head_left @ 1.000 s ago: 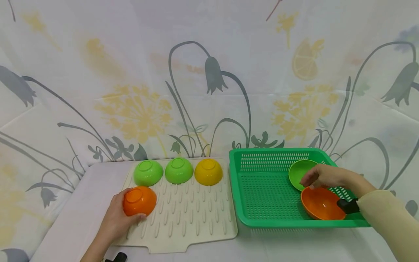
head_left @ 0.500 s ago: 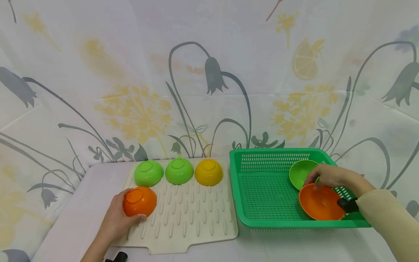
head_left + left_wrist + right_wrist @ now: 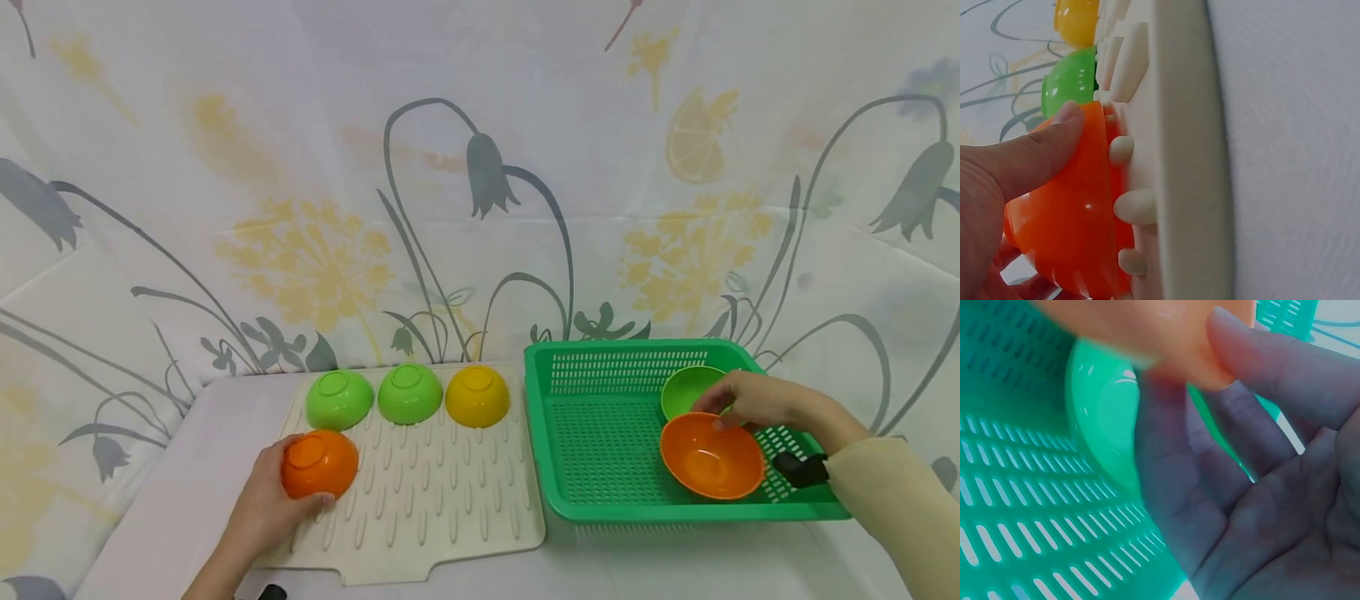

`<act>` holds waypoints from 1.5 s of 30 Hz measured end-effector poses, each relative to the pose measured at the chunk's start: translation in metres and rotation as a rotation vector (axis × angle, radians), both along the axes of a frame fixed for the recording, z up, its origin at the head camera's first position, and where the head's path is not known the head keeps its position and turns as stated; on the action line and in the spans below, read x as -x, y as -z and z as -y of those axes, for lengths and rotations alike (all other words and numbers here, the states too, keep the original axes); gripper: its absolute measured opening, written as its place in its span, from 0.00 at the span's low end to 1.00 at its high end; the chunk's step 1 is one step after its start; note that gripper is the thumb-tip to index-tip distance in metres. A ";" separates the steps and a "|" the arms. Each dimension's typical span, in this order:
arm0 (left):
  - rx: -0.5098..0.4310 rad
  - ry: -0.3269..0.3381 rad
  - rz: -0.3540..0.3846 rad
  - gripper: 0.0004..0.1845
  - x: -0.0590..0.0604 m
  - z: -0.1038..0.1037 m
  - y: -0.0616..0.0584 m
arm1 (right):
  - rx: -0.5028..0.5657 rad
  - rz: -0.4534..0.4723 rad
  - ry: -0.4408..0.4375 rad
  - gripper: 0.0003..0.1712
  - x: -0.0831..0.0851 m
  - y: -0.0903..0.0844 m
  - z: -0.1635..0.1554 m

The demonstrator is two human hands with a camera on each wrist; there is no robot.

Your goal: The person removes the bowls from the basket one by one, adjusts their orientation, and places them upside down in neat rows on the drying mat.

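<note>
My left hand (image 3: 262, 500) grips an upside-down orange bowl (image 3: 320, 463) on the front left of the cream ribbed drying mat (image 3: 442, 500); the left wrist view shows the thumb (image 3: 1029, 156) pressed on the bowl (image 3: 1072, 237). My right hand (image 3: 738, 400) pinches the rim of a second orange bowl (image 3: 708, 458), tilted and lifted inside the green basket (image 3: 600, 450). In the right wrist view the fingers (image 3: 1235, 425) pinch that orange rim (image 3: 1166, 337). A green bowl (image 3: 684, 388) leans in the basket behind it.
Two green bowls (image 3: 339, 397) (image 3: 409, 392) and a yellow bowl (image 3: 477, 395) sit upside down along the mat's back row. A floral cloth covers the table and the wall behind. The basket stands right of the mat.
My right hand has lifted the orange bowl in the basket and carried it left, tilting it up. The left hand and its bowl have stayed put.
</note>
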State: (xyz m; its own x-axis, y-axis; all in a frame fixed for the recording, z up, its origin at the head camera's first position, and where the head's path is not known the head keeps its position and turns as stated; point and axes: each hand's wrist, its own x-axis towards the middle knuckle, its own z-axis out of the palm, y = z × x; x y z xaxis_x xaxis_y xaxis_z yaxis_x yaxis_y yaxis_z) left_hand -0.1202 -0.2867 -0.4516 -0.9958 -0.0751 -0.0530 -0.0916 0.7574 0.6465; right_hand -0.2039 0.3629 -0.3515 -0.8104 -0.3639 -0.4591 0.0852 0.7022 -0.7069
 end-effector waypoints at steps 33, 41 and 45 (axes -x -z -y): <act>0.018 0.015 0.029 0.60 0.001 0.001 -0.003 | 0.157 -0.165 0.116 0.28 -0.034 -0.026 0.055; -0.007 0.019 0.011 0.57 0.000 0.001 -0.003 | 0.167 -0.214 0.161 0.24 -0.045 -0.024 0.086; -0.025 0.017 0.014 0.56 0.000 0.001 -0.003 | 0.192 -0.205 0.174 0.22 -0.051 -0.025 0.101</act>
State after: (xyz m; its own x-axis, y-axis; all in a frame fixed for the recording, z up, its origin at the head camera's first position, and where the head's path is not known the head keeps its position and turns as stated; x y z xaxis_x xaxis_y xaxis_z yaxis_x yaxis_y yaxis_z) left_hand -0.1200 -0.2875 -0.4483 -0.9960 -0.0564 -0.0688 -0.0879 0.7426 0.6640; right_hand -0.1532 0.2619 -0.3269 -0.9364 -0.2765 -0.2160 0.0339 0.5415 -0.8400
